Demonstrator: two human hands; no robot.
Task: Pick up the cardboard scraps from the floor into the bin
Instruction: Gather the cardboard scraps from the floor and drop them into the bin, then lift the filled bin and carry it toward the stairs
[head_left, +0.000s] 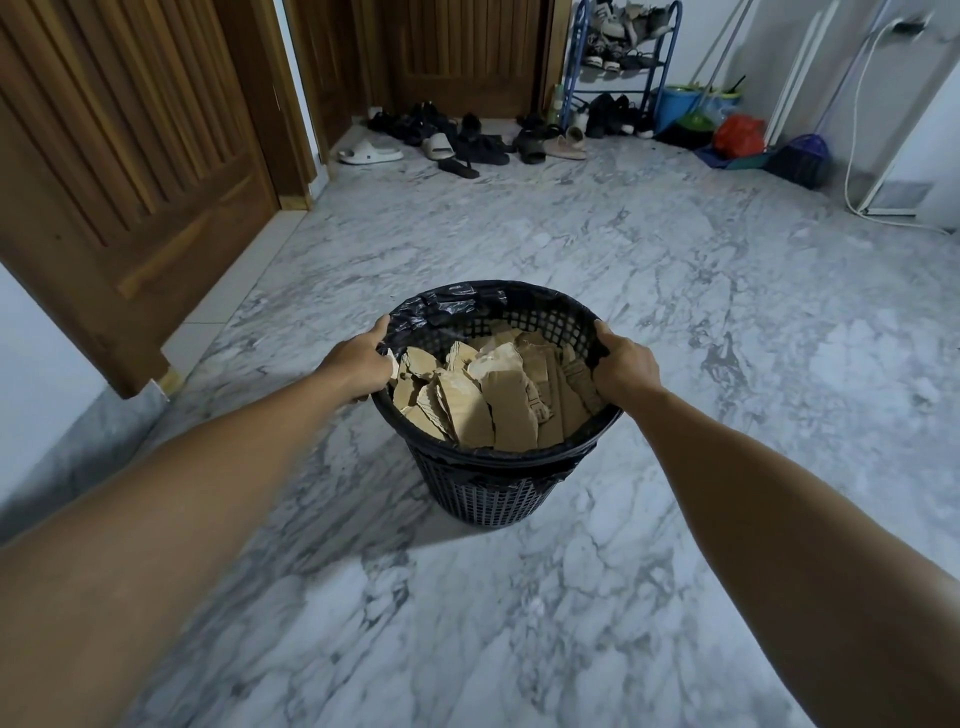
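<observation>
A black mesh bin (485, 488) lined with a black plastic bag stands on the marble floor (519, 623) in the middle of the head view. Several torn brown cardboard scraps (498, 400) fill it almost to the rim. My left hand (358, 364) grips the rim on the left side. My right hand (623, 364) grips the rim on the right side. No scraps show on the floor around the bin.
A brown wooden door (130, 171) stands open at the left. Shoes and sandals (462, 137) lie along the far wall beside a blue shoe rack (618, 62). Buckets, a red bag and a broom (800, 156) crowd the far right corner, with a white cable (852, 171) nearby.
</observation>
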